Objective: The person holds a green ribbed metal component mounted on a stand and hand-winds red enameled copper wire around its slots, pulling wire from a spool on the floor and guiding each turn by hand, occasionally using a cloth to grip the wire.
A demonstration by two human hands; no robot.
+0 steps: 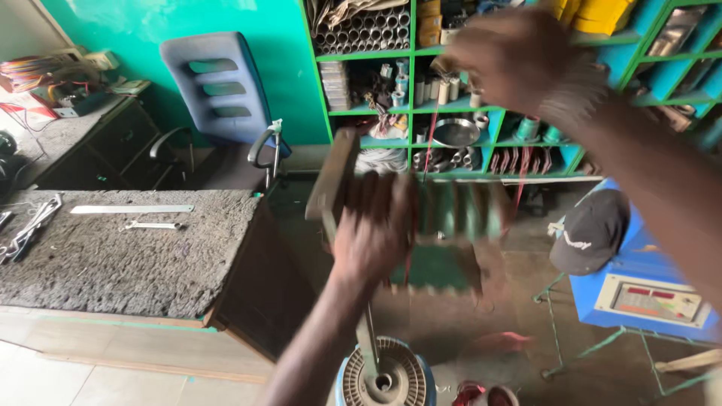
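Gripping a blurred wooden and green stepped winding former (429, 225), the left hand (372, 237) has its fingers clenched around the near side of it, above a round stator core (385, 374) on the floor. Up by the green shelving (412, 75), the right hand (519, 56) is raised and blurred; whether its fingers are closed cannot be told. The shelving's compartments hold stacked tubes (365, 30), small spools (444, 90) and one metal dish (456, 132). On the desk (113, 256) lie one steel ruler (131, 209) and one spanner (153, 225). One dark cap (590, 229) rests on a blue machine (647, 278).
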